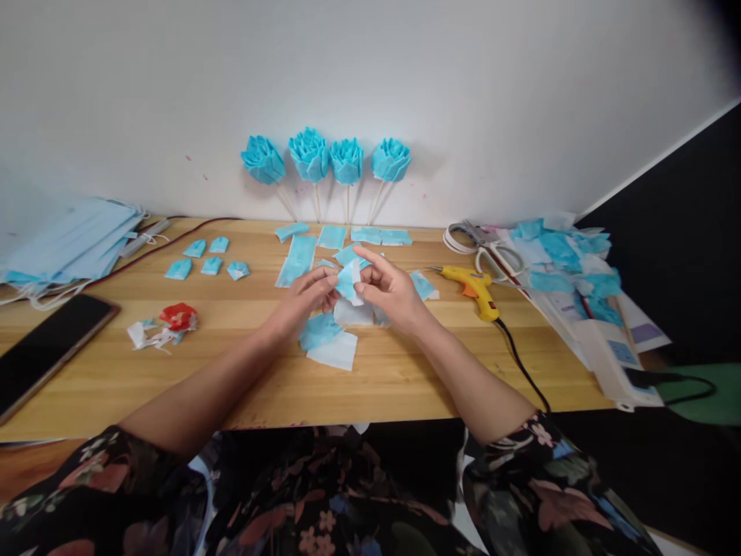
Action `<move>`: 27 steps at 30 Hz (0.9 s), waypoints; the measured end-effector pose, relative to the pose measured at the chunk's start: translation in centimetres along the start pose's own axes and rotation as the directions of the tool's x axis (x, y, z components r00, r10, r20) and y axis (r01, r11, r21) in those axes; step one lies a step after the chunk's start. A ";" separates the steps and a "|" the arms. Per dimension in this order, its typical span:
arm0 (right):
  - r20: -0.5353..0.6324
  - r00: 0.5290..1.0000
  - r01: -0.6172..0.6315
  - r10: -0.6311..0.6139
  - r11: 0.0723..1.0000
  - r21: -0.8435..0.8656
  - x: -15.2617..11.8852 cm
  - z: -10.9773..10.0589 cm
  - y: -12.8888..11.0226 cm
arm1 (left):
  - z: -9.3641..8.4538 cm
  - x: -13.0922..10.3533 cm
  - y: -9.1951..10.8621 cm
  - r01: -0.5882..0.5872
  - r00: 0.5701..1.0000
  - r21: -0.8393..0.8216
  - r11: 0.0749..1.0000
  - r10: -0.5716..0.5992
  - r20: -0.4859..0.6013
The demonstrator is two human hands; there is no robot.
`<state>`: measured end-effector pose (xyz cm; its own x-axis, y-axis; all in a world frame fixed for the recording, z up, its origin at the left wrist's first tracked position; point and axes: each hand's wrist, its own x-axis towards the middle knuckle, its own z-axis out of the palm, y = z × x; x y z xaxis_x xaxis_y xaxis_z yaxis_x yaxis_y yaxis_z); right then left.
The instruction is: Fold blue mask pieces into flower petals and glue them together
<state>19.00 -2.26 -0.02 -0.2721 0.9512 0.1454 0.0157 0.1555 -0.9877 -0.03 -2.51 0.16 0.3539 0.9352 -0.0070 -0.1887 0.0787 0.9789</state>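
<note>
Between my two hands is a small blue-and-white piece of mask fabric, held over the middle of the table. My left hand pinches its left edge with bent fingers. On the other side my right hand grips it with the thumb, the index finger stretched over the top. Beneath and around the hands lie cut fabric pieces, among them a blue rectangle at the left and a white piece in front. Several folded blue petals lie in two rows farther left.
Blue fabric flowers on sticks lean against the wall. A yellow glue gun, scissors and a tape roll are right, near scraps and a power strip. Left are masks, a phone and a red scrap.
</note>
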 end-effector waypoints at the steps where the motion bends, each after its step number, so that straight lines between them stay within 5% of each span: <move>1: 0.002 1.000 -0.002 0.002 1.000 -0.001 0.0 0.1 0.0 | 0.1 0.0 0.1 -0.001 1.000 0.024 1.000 0.001 -0.008; 11: -0.027 0.999 0.022 -0.025 0.996 -0.091 -0.1 0.2 0.2 | -0.4 0.4 -0.6 -0.006 0.996 0.088 0.996 0.014 -0.092; 16: -0.221 0.965 0.062 -0.143 0.940 -0.335 1.0 -3.4 -0.5 | -1.1 0.7 -1.1 -0.013 0.990 0.042 0.999 0.019 -0.139; 22: -0.406 0.877 -0.193 -0.258 0.585 -0.788 -2.9 -11.4 -4.7 | -1.1 0.6 -1.2 0.004 0.991 0.040 0.999 0.002 -0.135; 27: -0.635 0.772 -0.615 0.021 0.277 -0.739 -9.0 -15.0 -4.3 | -0.9 0.5 -1.0 0.009 0.992 0.001 1.000 -0.009 -0.124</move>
<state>35.81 -7.49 3.74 0.4009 0.9072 0.1274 0.8823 -0.3449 -0.3203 -0.53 -1.83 -0.98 0.2389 0.9702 -0.0411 -0.1848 0.0869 0.9789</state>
